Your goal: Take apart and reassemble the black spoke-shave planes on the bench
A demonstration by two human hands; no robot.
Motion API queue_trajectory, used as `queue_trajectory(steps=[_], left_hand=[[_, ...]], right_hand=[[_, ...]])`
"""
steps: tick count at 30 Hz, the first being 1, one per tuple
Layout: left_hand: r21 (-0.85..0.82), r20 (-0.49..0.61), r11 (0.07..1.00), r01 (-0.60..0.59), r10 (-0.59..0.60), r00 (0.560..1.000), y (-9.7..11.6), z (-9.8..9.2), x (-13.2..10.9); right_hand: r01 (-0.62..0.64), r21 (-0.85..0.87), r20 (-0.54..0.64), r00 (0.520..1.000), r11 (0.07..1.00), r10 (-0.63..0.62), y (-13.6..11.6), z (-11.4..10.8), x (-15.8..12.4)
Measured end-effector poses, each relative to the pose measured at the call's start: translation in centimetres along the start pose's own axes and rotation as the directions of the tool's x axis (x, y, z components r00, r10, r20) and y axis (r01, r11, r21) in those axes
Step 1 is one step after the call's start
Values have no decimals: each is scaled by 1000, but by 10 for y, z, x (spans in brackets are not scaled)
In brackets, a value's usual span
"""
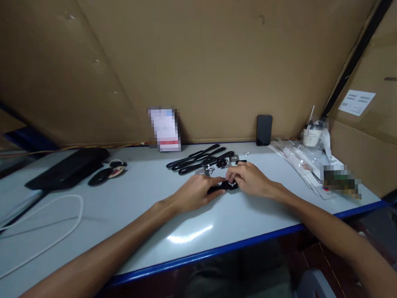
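My left hand (196, 191) grips a black-handled tool (216, 188) low over the table, its thumb and index finger on either side of the handle. My right hand (251, 179) is closed at the tool's right end, fingertips pinched at a small silver piece (232, 182). The fingers partly cover both parts, so how they fit together is hidden. Just beyond my hands lie several long black handles (194, 160) side by side. Small black pieces (221, 163) and a silver wing-shaped piece (209, 170) lie near them, and another small silver piece (246, 154) lies farther back.
A black phone (264, 129) leans on the cardboard wall (209, 70). Flat plastic packages (295, 161) and a bagged cup (312, 136) are at right. On the left are a black case (69, 168), a black mouse-shaped object (101, 176) and a white cable (79, 205).
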State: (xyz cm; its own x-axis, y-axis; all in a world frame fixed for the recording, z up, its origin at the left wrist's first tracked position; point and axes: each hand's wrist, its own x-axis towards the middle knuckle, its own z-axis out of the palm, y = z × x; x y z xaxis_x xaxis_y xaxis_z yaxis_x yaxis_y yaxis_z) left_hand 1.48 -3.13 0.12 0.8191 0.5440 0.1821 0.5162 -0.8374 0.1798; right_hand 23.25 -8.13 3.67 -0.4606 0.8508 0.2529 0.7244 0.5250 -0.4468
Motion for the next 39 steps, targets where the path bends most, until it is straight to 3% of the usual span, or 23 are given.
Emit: queue_trajectory(steps=[4,10,17,24,35,39], left_hand=[[-10,-3,1000,-12,12,1000,-3,2,0],[-32,14,999,21,-20,1000,-2,3,0],[-29,-8,1000,3,-4,1000,-3,3,0],[17,12,1000,17,-17,1000,2,-1,0],[-48,-15,999,-1,0,1000,4,-3,1],[-51,7,999,2,-2,1000,5,-5,1]], right_hand=[[60,90,44,997,994,-64,-7,-2,-1],[-45,-115,-1,999,992,45,-4,-5,-2],[60,93,36,997,994,-64,-3,-2,-1],[-80,31,-47,996,996,81,1,-9,2],[25,158,-14,1000,987,-23,-1,-9,1],[20,58,-4,1000,998,-19,6,-8,1]])
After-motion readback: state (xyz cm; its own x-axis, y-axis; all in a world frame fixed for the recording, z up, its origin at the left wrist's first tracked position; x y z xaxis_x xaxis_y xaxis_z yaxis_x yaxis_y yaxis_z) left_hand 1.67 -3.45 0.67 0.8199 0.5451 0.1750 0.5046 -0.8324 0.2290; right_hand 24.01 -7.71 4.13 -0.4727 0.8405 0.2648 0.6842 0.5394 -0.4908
